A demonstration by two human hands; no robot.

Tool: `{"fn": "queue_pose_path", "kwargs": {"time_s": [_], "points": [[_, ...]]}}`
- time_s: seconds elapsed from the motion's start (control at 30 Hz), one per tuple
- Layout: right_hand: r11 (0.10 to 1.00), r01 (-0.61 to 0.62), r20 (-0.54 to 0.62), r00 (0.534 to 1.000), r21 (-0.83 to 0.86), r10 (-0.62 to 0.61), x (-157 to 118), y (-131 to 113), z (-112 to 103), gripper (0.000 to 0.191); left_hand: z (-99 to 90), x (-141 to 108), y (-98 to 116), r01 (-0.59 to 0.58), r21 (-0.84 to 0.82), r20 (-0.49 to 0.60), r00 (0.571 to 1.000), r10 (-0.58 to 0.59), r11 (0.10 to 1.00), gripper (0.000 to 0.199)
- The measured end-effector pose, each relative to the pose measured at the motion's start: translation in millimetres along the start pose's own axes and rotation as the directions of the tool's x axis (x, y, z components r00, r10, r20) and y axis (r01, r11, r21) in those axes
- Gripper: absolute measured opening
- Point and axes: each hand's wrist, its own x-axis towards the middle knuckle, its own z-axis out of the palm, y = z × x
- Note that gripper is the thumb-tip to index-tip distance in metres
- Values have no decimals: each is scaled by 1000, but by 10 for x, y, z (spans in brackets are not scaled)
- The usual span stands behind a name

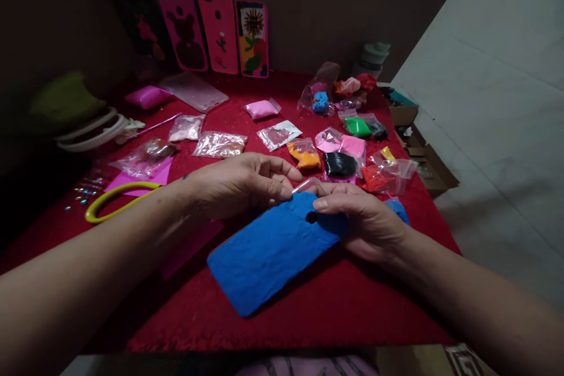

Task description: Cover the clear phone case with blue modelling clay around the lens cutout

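A phone case (264, 255) covered with a layer of blue clay is held tilted above the red cloth. One dark round hole shows through the clay near its upper end, where a strip of clear plastic edge stays bare. My right hand (370, 223) grips that end, thumb on the blue face and fingers behind. At the upper edge, my left hand (247, 185) pinches the case between thumb and curled fingers, beside the bare plastic. Just right of my right hand, a piece of blue clay (398, 210) is partly hidden.
Bags of coloured clay, among them orange (304, 155), black (339, 164) and green (358, 127), lie on the red cloth (343, 305). Yellow-handled scissors (99, 205) are at left. Decorated phone cases (219, 35) lean on the wall; a clear case (196, 93) lies before them.
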Motion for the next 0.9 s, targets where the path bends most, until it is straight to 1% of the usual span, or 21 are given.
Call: {"fn": "queue_pose_path", "kwargs": {"time_s": [0.13, 0.3, 0.43, 0.63, 0.73, 0.9], "points": [[1000, -21, 2, 1000, 4, 21, 8, 20, -4, 30, -24, -7, 9, -8, 34, 36, 999, 7, 999, 27], [1000, -25, 21, 999, 9, 25, 23, 40, -23, 24, -26, -38, 55, -75, 185, 96, 994, 58, 980, 37], [999, -32, 30, 999, 3, 31, 24, 36, -28, 21, 32, -74, 70, -73, 228, 56, 996, 62, 971, 37], [998, -34, -16, 999, -46, 33, 24, 39, -25, 24, 75, -87, 58, -53, 270, 15, 999, 50, 961, 37], [999, -26, -15, 1000, -41, 25, 32, 49, -30, 23, 76, -89, 61, -52, 278, 9, 999, 52, 959, 36], [999, -24, 4, 1000, -30, 25, 48, 48, -45, 20, 101, -110, 80, -19, 330, 10, 1000, 17, 944, 37]]}}
